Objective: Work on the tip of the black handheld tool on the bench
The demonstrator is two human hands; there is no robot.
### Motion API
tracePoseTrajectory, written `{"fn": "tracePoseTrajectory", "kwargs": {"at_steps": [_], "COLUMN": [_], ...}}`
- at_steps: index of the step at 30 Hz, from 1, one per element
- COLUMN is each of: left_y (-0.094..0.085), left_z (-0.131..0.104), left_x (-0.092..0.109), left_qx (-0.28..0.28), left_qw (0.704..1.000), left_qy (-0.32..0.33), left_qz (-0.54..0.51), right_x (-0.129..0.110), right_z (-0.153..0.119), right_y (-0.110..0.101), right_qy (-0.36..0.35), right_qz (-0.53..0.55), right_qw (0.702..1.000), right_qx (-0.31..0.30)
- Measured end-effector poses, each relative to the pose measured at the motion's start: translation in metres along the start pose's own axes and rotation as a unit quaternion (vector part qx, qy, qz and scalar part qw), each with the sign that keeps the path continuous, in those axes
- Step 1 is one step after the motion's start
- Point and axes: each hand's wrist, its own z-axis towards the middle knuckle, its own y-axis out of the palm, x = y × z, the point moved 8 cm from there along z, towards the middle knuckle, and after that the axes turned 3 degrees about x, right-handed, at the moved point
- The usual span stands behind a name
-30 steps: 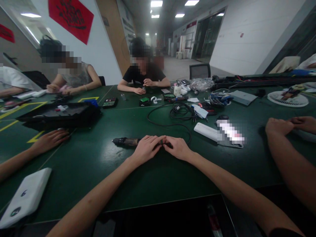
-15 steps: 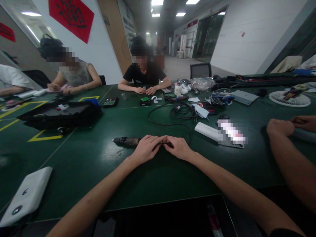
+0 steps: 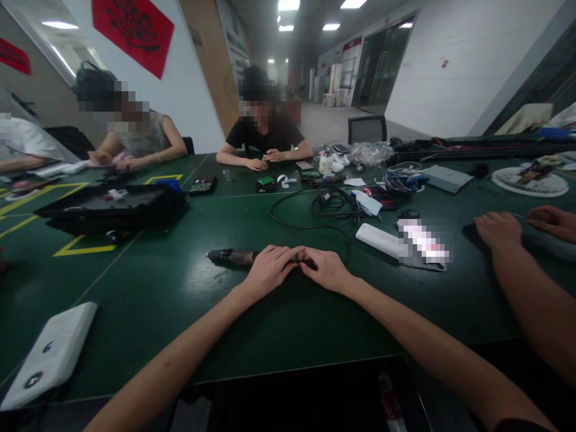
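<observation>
An electric screwdriver [image 3: 233,258] with a dark body lies on the green table, its tip pointing left. My left hand [image 3: 269,269] is closed over the rear half of its body. At the tail end, where a black cord [image 3: 345,237] leads away, my right hand [image 3: 327,269] pinches with thumb and fingers. The fingertips of both hands meet there and cover the joint between tool and cord. Exactly what the right fingers grip is partly hidden.
A white power strip [image 3: 378,239] and a blurred-out phone [image 3: 423,240] lie to the right. Beyond them rest a co-worker's hands [image 3: 498,229]. A black tray [image 3: 112,207] stands at left, a white device [image 3: 51,354] nearer. Across sits a person [image 3: 263,135] among small electronic parts.
My hands stay almost still on the screwdriver. The hands of the co-worker at right have moved apart and lower, and the person across has lifted one hand slightly.
</observation>
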Motion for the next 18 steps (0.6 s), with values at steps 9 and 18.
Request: {"fn": "tracePoseTrajectory", "kwargs": {"at_steps": [9,18], "left_y": [-0.0023,-0.0036], "left_z": [-0.0012,-0.0007], "left_x": [0.0016,0.0032], "left_qx": [-0.016,-0.011], "left_qw": [1.0,1.0], "left_qy": [0.005,0.01], "left_qz": [-0.019,-0.014], "right_x": [-0.0007,-0.0006], "right_z": [-0.0001,0.0], "right_y": [-0.0009,-0.0005], "right_qy": [-0.003,-0.003], "right_qz": [0.001,-0.003], "right_qw": [1.0,1.0], "right_qx": [-0.001,0.003]}}
